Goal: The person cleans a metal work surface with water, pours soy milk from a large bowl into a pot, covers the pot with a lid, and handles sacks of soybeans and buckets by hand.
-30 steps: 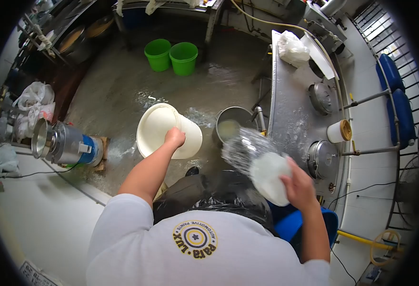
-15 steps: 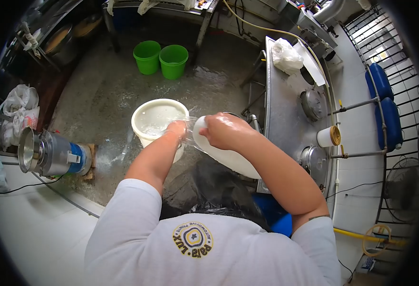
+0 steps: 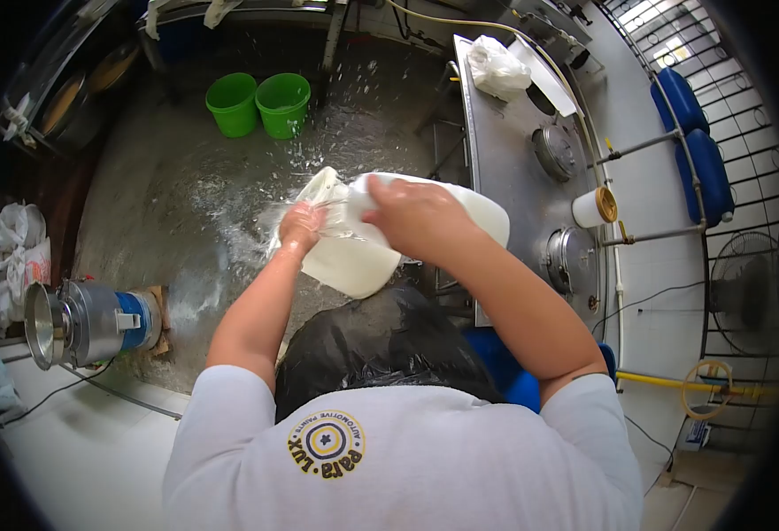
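A white bucket (image 3: 350,265) is tipped over in front of me, its mouth turned away toward the floor, with water splashing out. My left hand (image 3: 303,223) is closed on this bucket near its wet rim. On the right a second white container (image 3: 482,211), bucket-like, lies tilted on its side in the air. My right hand (image 3: 420,212) is closed on the end of it nearest the first bucket; the fingertips are partly blurred. The two white vessels overlap closely, and I cannot tell whether they touch.
Two green buckets (image 3: 283,108) stand on the wet floor (image 3: 155,195) ahead. To the right runs a metal counter (image 3: 505,142) with round lids and a white tub (image 3: 595,207). A metal machine with a blue band (image 3: 133,319) sits at left. A blue container (image 3: 518,385) is near my right side.
The left bucket was upright with water in it; now it is tipped and water splashes across the floor. The right container has swung up and is more level. The view has shifted slightly.
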### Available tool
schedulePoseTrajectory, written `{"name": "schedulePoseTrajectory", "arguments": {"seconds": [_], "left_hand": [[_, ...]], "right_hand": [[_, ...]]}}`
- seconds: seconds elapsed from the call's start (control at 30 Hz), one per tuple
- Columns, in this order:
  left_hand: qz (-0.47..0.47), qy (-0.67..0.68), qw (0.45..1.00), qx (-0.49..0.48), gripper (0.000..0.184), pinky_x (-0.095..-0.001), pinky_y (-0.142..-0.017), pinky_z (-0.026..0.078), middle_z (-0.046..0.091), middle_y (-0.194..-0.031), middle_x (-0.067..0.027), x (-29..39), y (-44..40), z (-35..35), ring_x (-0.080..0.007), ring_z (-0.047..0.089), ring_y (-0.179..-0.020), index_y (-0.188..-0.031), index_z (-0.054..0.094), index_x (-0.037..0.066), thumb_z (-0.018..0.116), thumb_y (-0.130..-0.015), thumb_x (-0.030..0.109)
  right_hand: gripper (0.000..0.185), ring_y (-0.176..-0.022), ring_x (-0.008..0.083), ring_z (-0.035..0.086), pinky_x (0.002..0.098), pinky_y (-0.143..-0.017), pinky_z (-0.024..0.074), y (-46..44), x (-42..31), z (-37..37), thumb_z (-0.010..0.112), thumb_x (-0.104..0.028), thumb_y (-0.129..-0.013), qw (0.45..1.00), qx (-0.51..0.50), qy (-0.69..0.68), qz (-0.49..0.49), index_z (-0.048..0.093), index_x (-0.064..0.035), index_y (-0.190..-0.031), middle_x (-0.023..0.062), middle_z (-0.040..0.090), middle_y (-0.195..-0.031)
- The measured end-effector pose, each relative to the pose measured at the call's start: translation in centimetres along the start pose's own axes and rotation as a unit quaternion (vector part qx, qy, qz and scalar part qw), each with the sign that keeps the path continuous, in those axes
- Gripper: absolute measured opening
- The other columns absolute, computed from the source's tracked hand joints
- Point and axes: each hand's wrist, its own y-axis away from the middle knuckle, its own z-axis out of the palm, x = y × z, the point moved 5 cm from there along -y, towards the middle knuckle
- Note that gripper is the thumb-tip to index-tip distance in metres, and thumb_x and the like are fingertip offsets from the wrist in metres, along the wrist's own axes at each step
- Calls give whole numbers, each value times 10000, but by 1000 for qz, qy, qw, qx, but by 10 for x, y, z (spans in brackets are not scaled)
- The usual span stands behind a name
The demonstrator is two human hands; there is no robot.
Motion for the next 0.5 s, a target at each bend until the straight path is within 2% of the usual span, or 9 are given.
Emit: {"name": "schedulePoseTrajectory", "arguments": {"seconds": [0.03, 0.1, 0.17, 0.23, 0.3, 0.37, 0.43, 0.5], "left_hand": [[5, -2, 1000, -7, 474, -489, -851, 541, 741, -1067, -218, -2, 4, -3, -427, 694, -1035, -1025, 733, 51, 702, -905, 508], [-52, 106, 988, 95, 501, -491, -766, 543, 745, -922, -205, -29, 2, -20, -390, 715, -847, -974, 725, 30, 731, -897, 524], [-124, 249, 953, 122, 529, -473, -668, 527, 714, -781, -145, -58, -12, -25, -297, 660, -683, -926, 716, 1, 751, -915, 529], [-137, 389, 901, 136, 533, -416, -593, 492, 682, -742, -74, -73, -19, -51, -200, 590, -641, -893, 712, 5, 758, -932, 535], [-130, 520, 834, 130, 498, -376, -664, 533, 720, -898, -88, -96, -37, -75, -203, 655, -758, -1036, 704, -1, 714, -980, 493], [-67, 667, 727, 149, 491, -341, -774, 575, 738, -1091, -97, -80, -38, -112, -206, 706, -921, -1209, 670, -10, 665, -1025, 445], [-4, 714, 691, 116, 528, -392, -952, 561, 694, -1280, -79, -87, -54, -149, -240, 682, -1118, -1372, 579, 3, 582, -1070, 436], [13, 731, 664, 158, 570, -444, -1046, 502, 652, -1370, -50, -53, -47, -193, -264, 624, -1225, -1427, 545, 56, 527, -1077, 505]], "right_hand": [[409, -987, 379, 727, 490, -836, 569, 19, 15, -3, 652, -329, -986, 998, 69, -8, 10, 636, 15, -1207, 221, 742, -1038], [478, -1001, 402, 711, 511, -845, 560, 62, 51, 0, 628, -342, -1009, 988, 139, -34, 49, 576, 1, -1338, 238, 726, -1061], [509, -988, 431, 698, 523, -856, 552, 113, 88, 3, 619, -347, -1019, 979, 175, -26, 98, 558, -9, -1394, 249, 718, -1055], [514, -1009, 444, 688, 529, -873, 546, 168, 123, 0, 620, -339, -1021, 965, 132, -23, 227, 558, -1, -1403, 258, 714, -1102], [506, -1033, 455, 677, 528, -888, 540, 232, 159, 9, 629, -340, -1014, 939, 148, -11, 311, 576, -8, -1392, 271, 704, -1139], [503, -1050, 469, 666, 517, -902, 537, 297, 187, 19, 649, -345, -1001, 916, 165, 18, 365, 593, -25, -1386, 278, 699, -1152], [509, -1093, 468, 650, 499, -932, 531, 370, 216, 42, 666, -335, -987, 892, 170, 43, 417, 599, -34, -1392, 273, 690, -1188], [507, -1143, 454, 635, 487, -971, 519, 433, 230, 61, 670, -291, -973, 858, 137, 45, 494, 596, -25, -1399, 264, 680, -1233]]}}
